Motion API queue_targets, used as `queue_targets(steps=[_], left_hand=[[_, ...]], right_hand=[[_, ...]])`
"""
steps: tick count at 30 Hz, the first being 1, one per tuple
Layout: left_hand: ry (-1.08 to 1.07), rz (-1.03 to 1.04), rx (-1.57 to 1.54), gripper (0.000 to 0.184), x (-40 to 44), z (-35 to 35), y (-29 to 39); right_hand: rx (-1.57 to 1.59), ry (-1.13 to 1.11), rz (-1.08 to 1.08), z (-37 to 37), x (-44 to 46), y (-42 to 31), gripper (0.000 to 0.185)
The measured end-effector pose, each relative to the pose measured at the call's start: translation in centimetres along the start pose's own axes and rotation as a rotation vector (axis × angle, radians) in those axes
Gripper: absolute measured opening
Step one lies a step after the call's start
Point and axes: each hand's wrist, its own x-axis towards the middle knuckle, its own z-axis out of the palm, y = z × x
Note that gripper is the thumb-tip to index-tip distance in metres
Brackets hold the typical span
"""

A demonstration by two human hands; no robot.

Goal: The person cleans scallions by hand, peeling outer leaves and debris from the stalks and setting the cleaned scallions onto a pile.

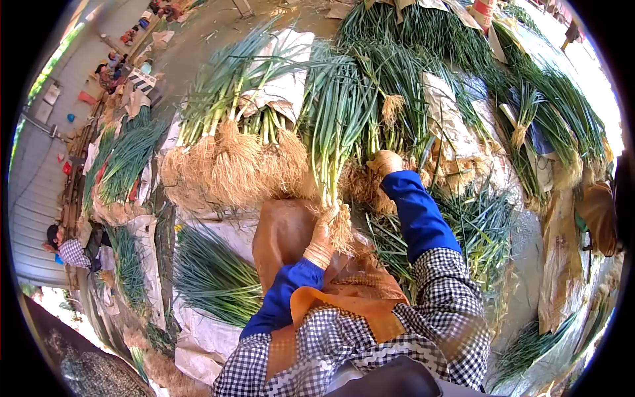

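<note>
My left hand (322, 241) is wrapped round the root end of a bunch of green onions (329, 142), above the brown apron (281, 231). The long green leaves of this bunch point away from me, and its pale roots hang beside my fingers. Farther right, my right hand (385, 163) is curled at the base of stalks in the pile of green onions (397, 86); its fingertips are partly hidden. To the left of the held bunch lie more bundles with thick straw-coloured roots (228, 165), laid side by side with a pale sack (281, 73) among them.
Dark green onions (215, 274) lie on pale sheeting at my lower left, and loose leaves (479, 228) lie under my right arm. More bundles (562, 126) line the right side. Another person (76, 251) sits at the far left, with several people farther back.
</note>
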Motion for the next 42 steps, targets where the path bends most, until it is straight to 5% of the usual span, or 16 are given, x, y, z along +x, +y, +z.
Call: queue_targets(steps=[3, 4, 7, 11, 15, 19, 22, 23, 25, 26, 31, 32, 33, 37, 41, 42], left_hand=[[0.178, 0.088, -0.001, 0.027, -0.5, 2.4, -0.2], [0.181, 0.087, -0.011, 0.027, 0.1, 1.2, -0.3], [-0.003, -0.107, -0.016, 0.039, 0.9, -0.6, -3.0], [-0.038, -0.177, 0.054, 0.032, 0.3, 1.1, -5.1], [0.128, -0.188, 0.096, 0.029, 0.6, 0.0, -5.5], [0.155, -0.268, 0.087, 0.025, 1.6, -3.5, -5.1], [0.156, -0.067, 0.232, 0.020, 1.1, -1.3, -5.7], [0.171, -0.044, 0.264, 0.017, 1.0, -1.4, -6.0], [0.195, -0.014, 0.247, 0.020, 1.2, -0.6, -6.3], [0.210, 0.043, 0.348, 0.022, 1.4, -0.9, -6.6], [0.273, 0.077, 0.428, 0.030, 0.9, -0.3, -5.9], [0.274, 0.078, 0.426, 0.030, 1.1, -1.0, -5.9], [0.209, -0.016, 0.235, 0.031, 1.5, -1.9, -5.8], [0.067, -0.154, 0.063, 0.033, 0.8, -0.5, -6.1], [0.038, 0.039, 0.161, 0.041, 2.1, -2.5, -7.2], [0.082, 0.051, 0.210, 0.044, 2.0, -2.1, -6.9]], right_hand=[[0.667, 0.063, 0.032, -1.9, -3.8, -0.2, 0.037], [0.777, 0.100, -0.291, -3.2, -7.1, 0.3, 0.027], [1.454, -0.250, -0.191, -3.7, -14.7, -0.8, 0.023], [1.451, -0.135, 0.023, 0.6, -15.0, -0.3, 0.022], [0.206, 0.580, -0.111, 4.1, -14.0, -1.0, 0.035], [0.562, 0.040, -0.429, 2.2, -20.9, -1.3, 0.041], [0.449, -0.337, -0.538, -1.3, -23.3, 1.5, 0.043], [-0.051, -0.507, -0.377, -1.6, -20.5, 1.1, 0.040], [0.278, -0.003, -0.142, 0.1, -16.6, 2.9, 0.040], [0.867, -0.098, 0.082, -2.9, -16.2, 1.4, 0.042], [0.413, 0.284, -0.108, 0.7, -10.1, -0.9, 0.057], [0.562, 0.136, 0.004, 0.1, -10.4, -1.3, 0.037], [1.383, -0.049, 0.000, 2.1, -10.3, -0.9, 0.030], [1.921, 0.058, -0.070, 6.8, -11.8, 0.9, 0.026], [1.568, 0.044, 0.244, 5.6, -13.4, 3.1, 0.020], [1.168, 0.376, 0.222, 6.4, -12.8, 4.2, 0.021]])
